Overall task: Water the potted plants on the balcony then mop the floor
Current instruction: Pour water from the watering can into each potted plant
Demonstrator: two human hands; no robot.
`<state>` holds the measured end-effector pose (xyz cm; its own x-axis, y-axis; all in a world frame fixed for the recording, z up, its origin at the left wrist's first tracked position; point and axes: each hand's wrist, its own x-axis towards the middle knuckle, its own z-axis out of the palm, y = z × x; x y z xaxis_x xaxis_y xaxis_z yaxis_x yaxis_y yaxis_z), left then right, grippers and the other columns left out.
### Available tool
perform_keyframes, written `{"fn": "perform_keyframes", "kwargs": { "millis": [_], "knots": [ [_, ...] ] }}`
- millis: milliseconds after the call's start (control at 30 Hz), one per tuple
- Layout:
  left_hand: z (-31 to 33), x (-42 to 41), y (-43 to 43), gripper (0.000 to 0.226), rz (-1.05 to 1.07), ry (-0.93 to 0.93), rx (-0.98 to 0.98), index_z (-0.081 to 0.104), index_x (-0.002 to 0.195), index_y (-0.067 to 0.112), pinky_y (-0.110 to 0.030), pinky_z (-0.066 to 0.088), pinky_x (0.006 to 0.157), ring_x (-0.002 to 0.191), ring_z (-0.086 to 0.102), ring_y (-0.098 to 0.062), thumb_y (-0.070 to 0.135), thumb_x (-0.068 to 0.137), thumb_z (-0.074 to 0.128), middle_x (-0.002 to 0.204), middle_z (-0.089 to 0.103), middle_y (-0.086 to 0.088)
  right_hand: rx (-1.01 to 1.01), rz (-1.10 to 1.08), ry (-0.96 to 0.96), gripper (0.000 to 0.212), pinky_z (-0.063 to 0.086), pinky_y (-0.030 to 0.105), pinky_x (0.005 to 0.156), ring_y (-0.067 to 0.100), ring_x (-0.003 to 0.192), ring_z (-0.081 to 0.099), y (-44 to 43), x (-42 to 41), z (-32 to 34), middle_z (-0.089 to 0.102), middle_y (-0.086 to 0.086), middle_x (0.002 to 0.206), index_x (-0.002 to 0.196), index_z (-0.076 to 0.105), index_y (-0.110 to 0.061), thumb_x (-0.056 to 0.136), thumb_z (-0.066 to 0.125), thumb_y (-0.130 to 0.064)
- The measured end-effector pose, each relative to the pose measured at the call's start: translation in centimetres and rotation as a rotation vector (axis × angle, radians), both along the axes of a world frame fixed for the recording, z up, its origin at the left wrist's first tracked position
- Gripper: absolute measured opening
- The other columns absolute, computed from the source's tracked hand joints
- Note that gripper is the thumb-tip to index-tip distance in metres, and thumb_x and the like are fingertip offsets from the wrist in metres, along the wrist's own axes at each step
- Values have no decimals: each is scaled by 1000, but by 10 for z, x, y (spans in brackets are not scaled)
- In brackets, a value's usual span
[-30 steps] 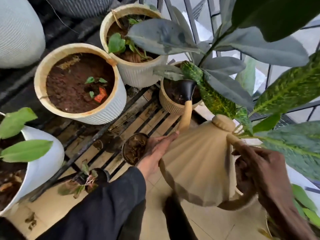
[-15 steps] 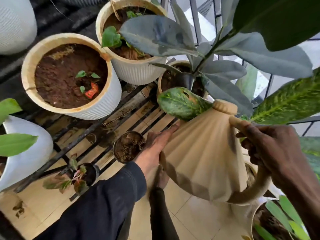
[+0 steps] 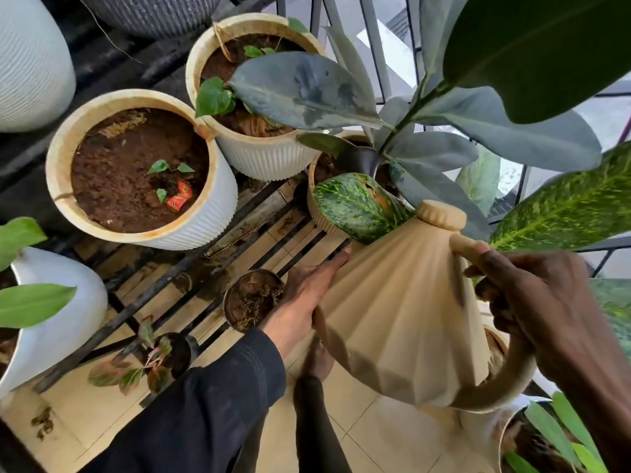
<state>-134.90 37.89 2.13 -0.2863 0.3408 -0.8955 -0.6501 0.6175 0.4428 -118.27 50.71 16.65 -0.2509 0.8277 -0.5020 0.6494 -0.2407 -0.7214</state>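
Note:
A beige ribbed watering can is tipped forward over a small ribbed pot by the railing. Its dark spout head hangs above that pot's soil, partly hidden by a speckled leaf. My right hand is closed around the can's curved handle. My left hand lies flat against the can's left side, fingers stretched out. Two large cream-rimmed pots of soil stand to the left: one with tiny seedlings and a red wrapper, another behind it.
The pots stand on a black metal rack over beige floor tiles. A small round pot and a tiny red-leaved plant sit below. A white pot is at the left. Big leaves and railing bars crowd the right.
The can has tipped further forward and moved toward the small pot. The speckled leaf now covers the spout's neck. Both hands have kept their hold.

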Motion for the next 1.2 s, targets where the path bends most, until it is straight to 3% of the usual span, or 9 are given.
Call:
{"fn": "perform_keyframes", "kwargs": {
  "millis": [100, 333, 500, 633, 800, 933, 1000, 1100, 1200],
  "knots": [
    [1, -4, -1, 40, 14, 9, 10, 77, 78, 17, -24, 57, 47, 60, 75, -20, 56, 73, 85, 72, 79, -7, 13, 3, -5, 55, 39, 27, 43, 10, 36, 45, -1, 1, 1, 57, 1, 46, 77, 84, -35, 58, 65, -82],
    [-1, -5, -5, 37, -38, 33, 19, 74, 49, 37, -19, 54, 49, 61, 69, -15, 59, 77, 80, 54, 72, 7, 20, -47, 26, 59, 34, 22, 40, 11, 36, 38, -8, 0, -2, 51, 0, 45, 80, 84, -29, 58, 68, -81],
    [4, -6, -6, 36, 9, 87, 65, 80, 78, 19, -36, 56, 84, 87, 66, -18, 54, 74, 84, 77, 73, 0, 25, -140, 58, 59, 31, 24, 44, 13, 40, 34, -23, 10, -2, 44, 1, 47, 81, 84, -22, 61, 73, -77],
    [14, -8, -6, 31, 15, 95, 51, 83, 86, 20, -47, 56, 100, 103, 73, -27, 48, 73, 87, 90, 82, 2, 2, -203, 46, 42, 46, 34, 50, 10, 37, 32, -33, 22, -5, 41, -1, 46, 82, 80, -5, 86, 83, -47],
    [15, -2, -9, 15, -1, 129, 76, 81, 72, 36, -40, 57, 95, 95, 72, -18, 50, 76, 85, 72, 77, 17, -20, -266, 23, 29, 44, 51, 59, 11, 39, 34, -37, 30, -5, 42, -2, 46, 81, 80, -10, 101, 71, -30],
    [14, 7, -12, 19, 0, 173, 110, 76, 61, 46, -24, 48, 73, 90, 66, -5, 53, 77, 83, 68, 74, 25, -40, -316, 45, 31, 44, 62, 65, 6, 36, 37, -38, 38, -5, 43, -5, 45, 82, 77, -6, 103, 67, -26],
    [13, 9, -15, 15, 24, 169, 102, 80, 74, 39, -21, 42, 67, 90, 65, -2, 54, 75, 83, 73, 75, 23, -27, -340, 64, 31, 44, 51, 65, 4, 35, 36, -41, 43, -8, 43, -5, 44, 86, 74, -2, 105, 65, -23],
    [10, 11, -19, 41, 42, 192, 95, 81, 102, 27, -17, 41, 67, 93, 66, -1, 56, 74, 84, 88, 79, 18, 24, -329, 101, 32, 38, 19, 51, 4, 32, 35, -46, 51, -13, 44, -5, 42, 90, 71, 6, 106, 62, -20],
    [11, 11, -23, 52, 66, 181, 103, 79, 112, 23, -15, 40, 68, 97, 64, 1, 56, 73, 85, 99, 80, 14, 35, -326, 147, 31, 33, 10, 41, 4, 30, 35, -52, 57, -18, 44, -6, 40, 88, 71, 3, 107, 60, -19]
  ]
}}
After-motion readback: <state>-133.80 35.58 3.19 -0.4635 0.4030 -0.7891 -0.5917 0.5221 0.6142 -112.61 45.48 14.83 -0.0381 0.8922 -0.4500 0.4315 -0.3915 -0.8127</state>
